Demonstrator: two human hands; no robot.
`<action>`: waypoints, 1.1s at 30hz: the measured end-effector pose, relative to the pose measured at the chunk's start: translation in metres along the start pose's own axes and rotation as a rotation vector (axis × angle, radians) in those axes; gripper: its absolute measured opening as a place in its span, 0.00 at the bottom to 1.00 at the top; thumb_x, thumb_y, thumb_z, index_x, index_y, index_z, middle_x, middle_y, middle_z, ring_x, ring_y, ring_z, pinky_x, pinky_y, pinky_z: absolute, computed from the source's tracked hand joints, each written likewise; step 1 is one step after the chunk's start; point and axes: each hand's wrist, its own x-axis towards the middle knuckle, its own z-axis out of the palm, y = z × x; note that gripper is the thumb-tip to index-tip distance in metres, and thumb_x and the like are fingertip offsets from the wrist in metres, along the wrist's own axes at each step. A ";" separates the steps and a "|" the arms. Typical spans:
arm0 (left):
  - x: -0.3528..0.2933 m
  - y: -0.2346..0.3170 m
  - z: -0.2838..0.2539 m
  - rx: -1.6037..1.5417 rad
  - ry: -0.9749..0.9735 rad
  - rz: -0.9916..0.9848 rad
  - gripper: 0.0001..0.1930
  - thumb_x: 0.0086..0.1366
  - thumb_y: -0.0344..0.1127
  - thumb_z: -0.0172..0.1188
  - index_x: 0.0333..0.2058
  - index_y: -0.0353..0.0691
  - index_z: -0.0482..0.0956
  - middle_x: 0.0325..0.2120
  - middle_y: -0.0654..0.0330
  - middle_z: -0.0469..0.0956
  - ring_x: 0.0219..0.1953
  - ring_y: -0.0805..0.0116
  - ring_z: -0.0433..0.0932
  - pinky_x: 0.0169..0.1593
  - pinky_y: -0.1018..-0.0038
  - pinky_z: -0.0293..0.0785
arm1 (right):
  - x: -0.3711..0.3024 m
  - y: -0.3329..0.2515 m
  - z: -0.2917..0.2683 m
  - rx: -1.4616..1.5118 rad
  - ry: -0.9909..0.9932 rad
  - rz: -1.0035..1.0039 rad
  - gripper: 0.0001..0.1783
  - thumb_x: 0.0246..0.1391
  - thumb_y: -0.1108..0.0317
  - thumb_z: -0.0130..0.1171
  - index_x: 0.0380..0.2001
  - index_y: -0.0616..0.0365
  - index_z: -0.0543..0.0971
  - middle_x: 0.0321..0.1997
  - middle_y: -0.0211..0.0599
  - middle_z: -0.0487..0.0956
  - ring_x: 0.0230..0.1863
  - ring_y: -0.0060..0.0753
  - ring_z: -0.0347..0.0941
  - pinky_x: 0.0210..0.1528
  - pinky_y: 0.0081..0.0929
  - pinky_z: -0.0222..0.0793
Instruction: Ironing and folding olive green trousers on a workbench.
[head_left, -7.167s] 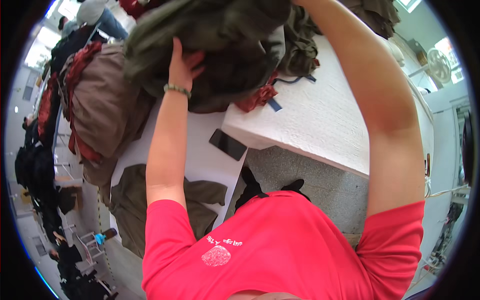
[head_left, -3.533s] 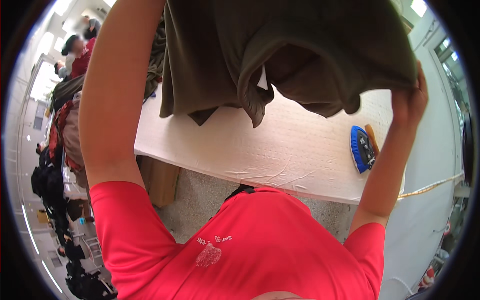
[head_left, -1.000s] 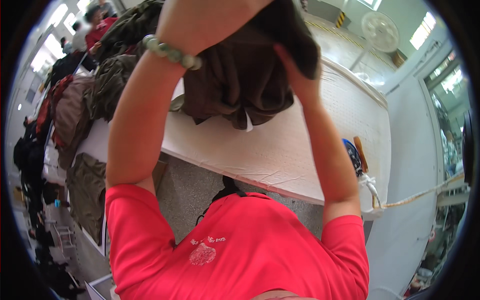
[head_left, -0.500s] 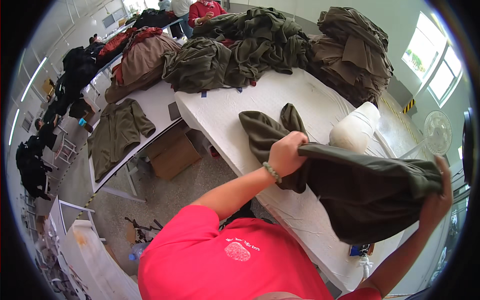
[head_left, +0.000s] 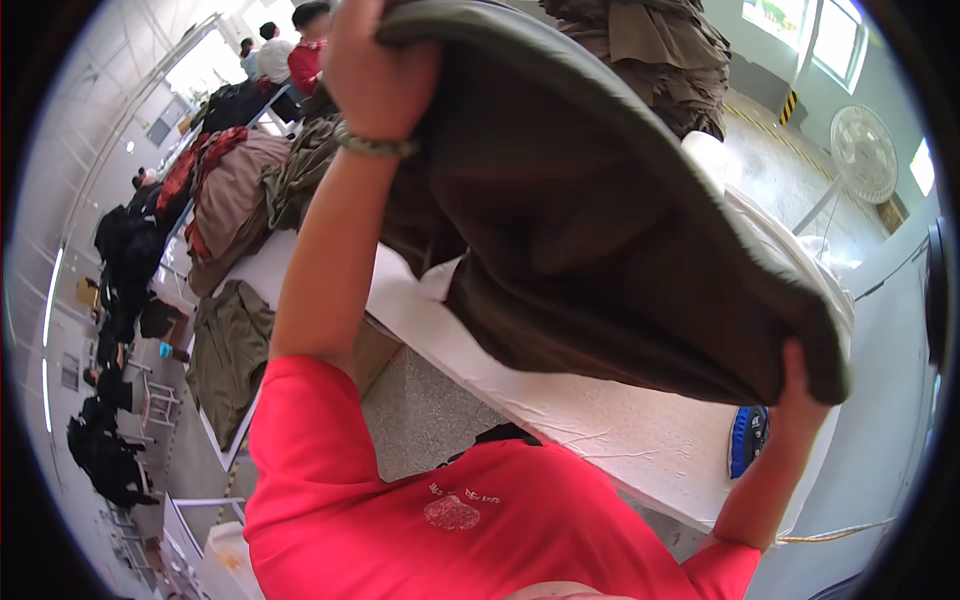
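A dark olive garment (head_left: pixel 610 200) is stretched out between my two raised hands, its open hem or edge spread wide. High at the upper left, my left hand (head_left: pixel 385 80) is closed on one end of that edge. My right hand (head_left: pixel 797 400), lower and at the right, grips the other end, its fingers partly behind the cloth. Beneath the garment stretches the white-covered table (head_left: pixel 600 425), much of it hidden. Close to my right forearm a blue-rimmed dark object (head_left: pixel 748 440) is on the table.
Past the table's far side rises a brown garment stack (head_left: pixel 670 60); a white padded form (head_left: pixel 705 160) shows over the cloth. A fan (head_left: pixel 863 155) stands at the right. Another olive garment (head_left: pixel 228 345) lies on the left side table. Several people (head_left: pixel 275 55) are far back.
Both hands have lifted the garment; the left swung up and leftward, spreading the cloth wide. My right hand shifted left. The view has also turned.
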 end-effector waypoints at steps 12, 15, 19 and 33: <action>-0.195 0.135 0.287 -0.233 -0.681 -0.192 0.32 0.51 0.41 0.70 0.54 0.38 0.70 0.45 0.49 0.75 0.51 0.53 0.76 0.54 0.59 0.73 | 0.109 0.265 0.010 -0.556 0.007 0.370 0.26 0.66 0.55 0.60 0.59 0.63 0.76 0.57 0.46 0.80 0.57 0.36 0.75 0.61 0.31 0.67; -0.243 0.179 0.250 -0.676 -0.805 -0.437 0.36 0.59 0.48 0.67 0.61 0.34 0.66 0.55 0.43 0.72 0.61 0.46 0.69 0.63 0.59 0.68 | 0.069 0.272 0.072 -0.462 0.137 0.337 0.27 0.65 0.57 0.61 0.62 0.61 0.74 0.62 0.45 0.77 0.60 0.38 0.74 0.62 0.32 0.68; -0.298 0.184 0.175 -0.599 -0.989 -0.727 0.40 0.59 0.56 0.69 0.59 0.32 0.68 0.55 0.44 0.70 0.60 0.45 0.68 0.63 0.58 0.67 | 0.043 0.256 0.180 -0.075 -0.057 0.683 0.27 0.73 0.52 0.48 0.61 0.63 0.72 0.58 0.42 0.77 0.60 0.32 0.72 0.64 0.31 0.65; -0.343 0.156 0.107 -0.792 -1.291 -1.123 0.19 0.64 0.28 0.64 0.53 0.35 0.75 0.52 0.49 0.75 0.52 0.57 0.76 0.54 0.68 0.75 | -0.046 0.186 0.178 -0.395 -0.465 0.802 0.22 0.69 0.59 0.55 0.57 0.66 0.75 0.48 0.44 0.83 0.54 0.38 0.78 0.52 0.33 0.74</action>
